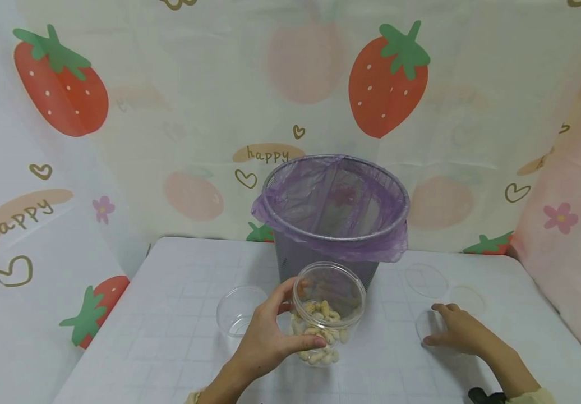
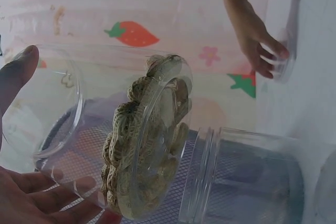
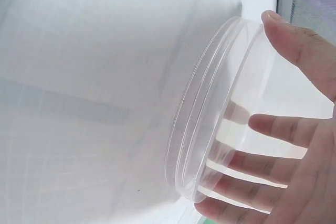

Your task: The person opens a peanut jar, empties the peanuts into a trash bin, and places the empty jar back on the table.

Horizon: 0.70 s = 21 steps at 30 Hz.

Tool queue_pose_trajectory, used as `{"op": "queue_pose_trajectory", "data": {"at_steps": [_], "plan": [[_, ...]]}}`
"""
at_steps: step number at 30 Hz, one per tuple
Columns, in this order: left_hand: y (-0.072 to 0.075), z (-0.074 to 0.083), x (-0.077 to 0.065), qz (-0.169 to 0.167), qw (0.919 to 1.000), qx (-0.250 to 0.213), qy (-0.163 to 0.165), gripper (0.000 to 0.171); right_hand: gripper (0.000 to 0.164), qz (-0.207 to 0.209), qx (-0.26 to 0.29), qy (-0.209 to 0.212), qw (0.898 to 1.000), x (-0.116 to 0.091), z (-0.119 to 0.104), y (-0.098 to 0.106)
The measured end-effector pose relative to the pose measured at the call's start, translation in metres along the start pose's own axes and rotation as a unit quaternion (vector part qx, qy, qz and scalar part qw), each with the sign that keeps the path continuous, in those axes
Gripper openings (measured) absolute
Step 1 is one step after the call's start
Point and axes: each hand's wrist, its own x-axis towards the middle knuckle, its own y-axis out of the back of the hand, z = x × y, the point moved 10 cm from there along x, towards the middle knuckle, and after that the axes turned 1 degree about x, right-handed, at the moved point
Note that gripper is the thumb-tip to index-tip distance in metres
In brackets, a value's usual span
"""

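Observation:
My left hand (image 1: 265, 336) grips a clear plastic jar (image 1: 328, 292), thumb on the near side and fingers round the far side. Several unshelled peanuts (image 2: 152, 140) lie inside, gathered at the jar's bottom. The jar has no lid on and tilts slightly in the head view. Over on the right side of the table, my right hand (image 1: 459, 331) spans a round clear lid (image 3: 215, 108) between thumb and fingers, with fingertips at its rim. That lid is low, close over the white tabletop.
A mesh bin (image 1: 287, 252) lined with a purple bag (image 1: 391, 247) stands behind the held jar. Another clear jar (image 1: 240, 311) sits left of it. Two more clear round lids (image 1: 427, 280) lie beyond the right hand. A strawberry-print cloth (image 1: 194, 112) hangs behind the table.

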Motion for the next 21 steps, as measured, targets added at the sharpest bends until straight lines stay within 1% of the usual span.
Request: {"op": "queue_pose_trajectory", "data": {"at_steps": [10,21], "plan": [[0.0011,-0.0004,0.0000,0.004,1.0000,0.001,0.004,0.089,0.089,0.002,-0.002,0.001,1.000,0.0024,0.0013,-0.0023],[0.0009,-0.0021,0.0000,0.003,1.0000,0.007,0.004,0.088,0.087,0.007,-0.004,0.005,1.000,0.0025,0.0011,0.0008]]}}
